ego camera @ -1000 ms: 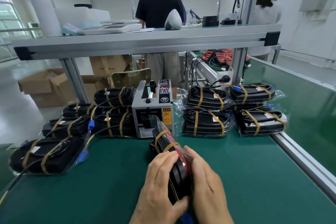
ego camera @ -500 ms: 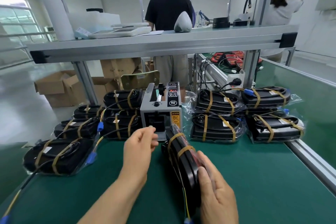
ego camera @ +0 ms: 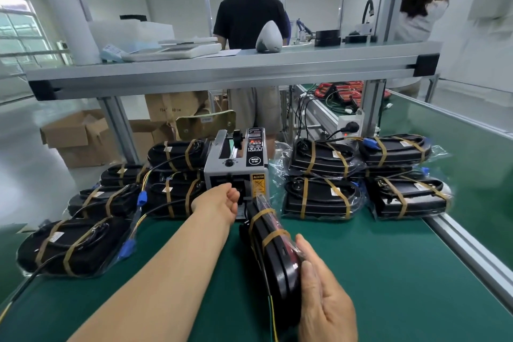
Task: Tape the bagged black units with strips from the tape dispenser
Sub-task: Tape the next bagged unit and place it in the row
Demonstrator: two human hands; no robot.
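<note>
the left hand (ego camera: 222, 200), having left the unit (ego camera: 273, 253), is now reaching into the dispenser (ego camera: 238, 169) mouth, its grasp impossible to tell, while the right hand (ego camera: 324, 294) is gripping the unit on edge on the counter (ego camera: 388, 272), suggesting another strip is being fetched.

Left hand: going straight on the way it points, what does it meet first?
The tape dispenser: the left hand points at its front outlet and looks nearly at it, though the fingertips are hidden, so contact is unclear.
</note>
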